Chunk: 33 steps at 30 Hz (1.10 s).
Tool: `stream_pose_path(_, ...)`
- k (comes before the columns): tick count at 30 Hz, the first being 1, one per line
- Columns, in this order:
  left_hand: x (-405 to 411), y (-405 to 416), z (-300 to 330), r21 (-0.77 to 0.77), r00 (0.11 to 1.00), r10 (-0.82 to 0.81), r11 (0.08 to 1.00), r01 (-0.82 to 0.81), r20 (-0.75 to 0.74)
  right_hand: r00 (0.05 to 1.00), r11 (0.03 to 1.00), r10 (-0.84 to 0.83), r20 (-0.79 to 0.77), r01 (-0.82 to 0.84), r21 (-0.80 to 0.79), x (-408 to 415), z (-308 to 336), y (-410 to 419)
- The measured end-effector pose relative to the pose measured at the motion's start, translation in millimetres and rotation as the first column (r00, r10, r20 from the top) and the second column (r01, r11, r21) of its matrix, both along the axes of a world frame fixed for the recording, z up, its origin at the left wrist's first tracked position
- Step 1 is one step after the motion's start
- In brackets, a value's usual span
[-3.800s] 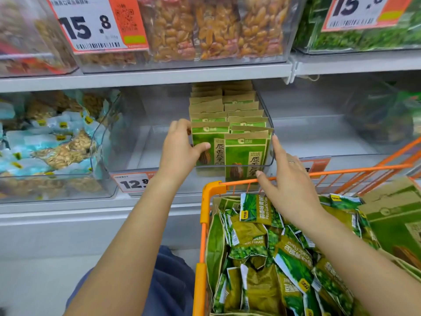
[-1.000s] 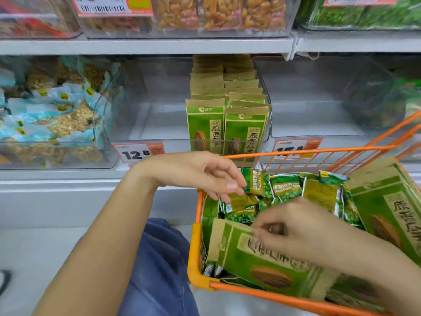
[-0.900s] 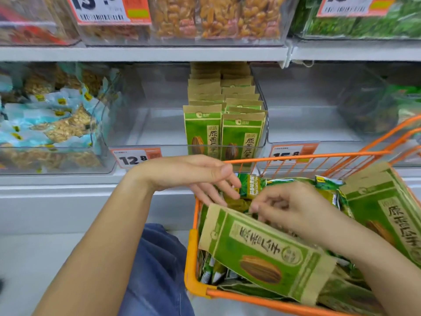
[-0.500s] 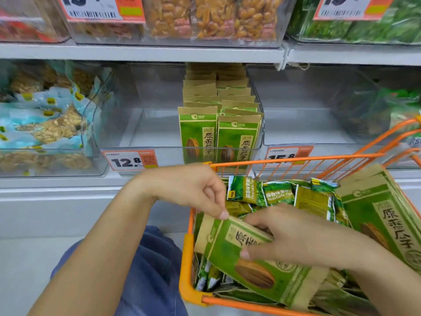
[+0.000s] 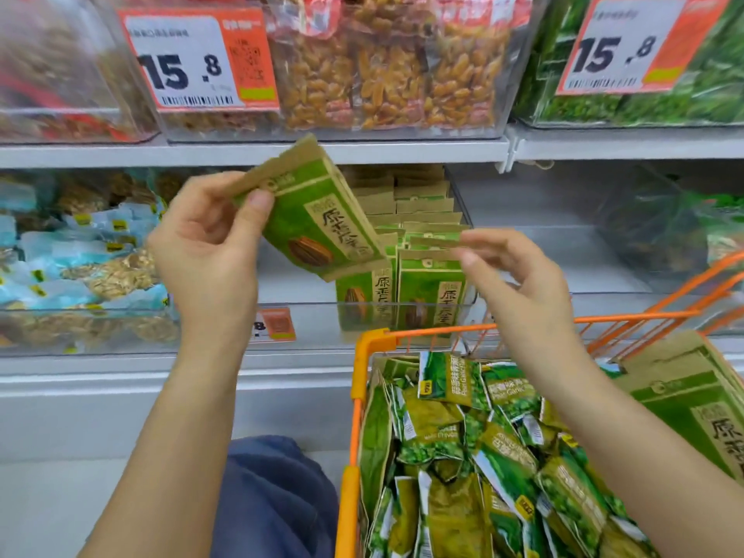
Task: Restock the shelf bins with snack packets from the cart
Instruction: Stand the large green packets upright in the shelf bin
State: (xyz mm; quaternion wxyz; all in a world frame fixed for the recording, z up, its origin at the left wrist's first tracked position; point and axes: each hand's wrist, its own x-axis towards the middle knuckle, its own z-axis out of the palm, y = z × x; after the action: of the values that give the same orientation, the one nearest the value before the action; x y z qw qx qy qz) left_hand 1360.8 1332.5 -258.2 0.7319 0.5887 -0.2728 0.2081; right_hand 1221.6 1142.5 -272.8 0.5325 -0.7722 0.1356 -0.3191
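My left hand (image 5: 205,255) pinches the top corner of a green and tan sunflower-seed packet (image 5: 318,219), holding it tilted in the air in front of the clear shelf bin (image 5: 306,312). Inside that bin two rows of the same packets (image 5: 426,292) stand upright on its right side. My right hand (image 5: 515,283) hovers just right of the held packet with loosely curled fingers and holds nothing. Below, the orange cart (image 5: 358,372) is full of small green pea packets (image 5: 463,436), and another large seed packet (image 5: 696,400) leans at its right side.
A bin of blue-wrapped snacks (image 5: 80,255) sits to the left. On the upper shelf are bins of golden raisins (image 5: 386,74) and green snacks (image 5: 704,94) with 15.8 price tags. A dim bin (image 5: 664,227) stands to the right. My blue-clad knee (image 5: 277,497) is beside the cart.
The seed packet has come up out of the cart. It has passed from both hands to the left hand alone, raised in front of the bin. The right hand let go and lifted.
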Motion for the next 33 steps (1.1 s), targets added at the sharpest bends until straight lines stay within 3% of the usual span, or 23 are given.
stream_pose_path(2,1.4,-4.3,-5.9,0.045,0.997,0.068,0.997,-0.069,0.032,0.99,0.987,-0.137,0.017,0.138,-0.08,2.2,-17.3,-10.0)
stream_pose_path(4,-1.6,-15.2,-15.4,0.124,0.998,0.054,0.991,-0.057,0.025,0.976,0.96,-0.207,-0.061,0.191,-0.204,2.2,-33.9,-17.3)
stream_pose_path(8,-5.7,-34.9,-33.4,0.291,1.0,0.024,0.956,-0.02,-0.01,0.887,0.893,-0.228,-0.402,0.026,-0.45,2.4,-56.9,-24.9)
stream_pose_path(11,-3.5,-41.2,-40.7,0.37,0.997,0.059,0.928,-0.038,-0.047,0.854,0.798,-0.281,-0.439,-0.047,-0.601,1.7,-68.5,-26.5)
stream_pose_path(20,15.8,-48.4,-63.7,0.641,0.969,0.162,0.768,-0.004,-0.188,0.872,0.807,-0.256,-0.417,-0.045,-0.589,1.8,-67.3,-28.9)
stream_pose_path(22,11.0,-47.1,-61.6,0.639,0.977,0.167,0.768,-0.042,-0.136,0.856,0.83,-0.212,-0.471,-0.097,-0.55,-0.4,-59.0,-30.8)
stream_pose_path(25,-7.2,-44.6,-51.8,0.523,0.964,0.241,0.81,-0.265,0.115,0.857,0.934,-0.079,-0.509,-0.114,-0.337,-8.5,-36.4,-41.2)
stream_pose_path(27,-26.4,-47.0,-45.3,0.457,0.967,0.183,0.855,-0.246,0.178,0.903,0.97,-0.08,-0.423,-0.027,-0.242,-22.9,-19.0,-52.7)
stream_pose_path(30,-54.3,-58.6,-46.8,0.508,0.993,-0.081,0.861,0.025,0.088,0.884,0.933,-0.228,-0.408,0.078,-0.352,-55.4,5.4,-76.1)
stream_pose_path(31,-61.6,-63.5,-50.5,0.56,0.984,-0.162,0.823,0.097,0.068,0.827,0.892,-0.305,-0.471,0.076,-0.445,-67.4,11.6,-83.7)
stream_pose_path(33,-72.3,-73.2,-58.7,0.674,0.957,-0.282,0.72,0.164,0.067,0.623,0.753,-0.511,-0.593,-0.009,-0.658,-88.0,18.1,-97.4)
